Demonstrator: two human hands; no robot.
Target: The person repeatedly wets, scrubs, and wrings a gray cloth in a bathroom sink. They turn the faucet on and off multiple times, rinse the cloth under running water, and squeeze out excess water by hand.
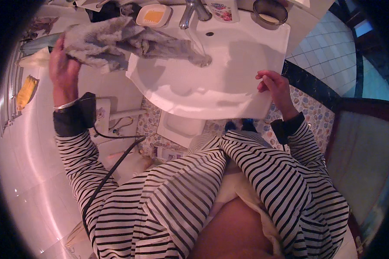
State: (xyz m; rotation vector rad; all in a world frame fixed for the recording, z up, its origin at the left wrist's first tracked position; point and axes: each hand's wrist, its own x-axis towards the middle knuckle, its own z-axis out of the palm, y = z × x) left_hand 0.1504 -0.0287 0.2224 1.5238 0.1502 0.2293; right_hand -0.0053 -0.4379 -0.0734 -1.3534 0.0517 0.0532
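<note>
My left hand (64, 69) grips one end of a crumpled greyish cloth (103, 43) left of the washbasin. From there the cloth stretches right over the rim of the white ceramic washbasin (181, 110), and its far end hangs over the bowl below the chrome faucet (189, 13). Over the basin's right edge is my right hand (274, 84), its fingers loosely curled with nothing between them. Whether it touches the rim, I cannot tell.
On the basin's back ledge stand a soap dish (154, 15) with orange soap, a white bottle (224, 10) and a dark bowl (270, 14). Cloths hang over a metal rack (8, 94) at the left. A dark cable (111, 168) runs beside my left arm.
</note>
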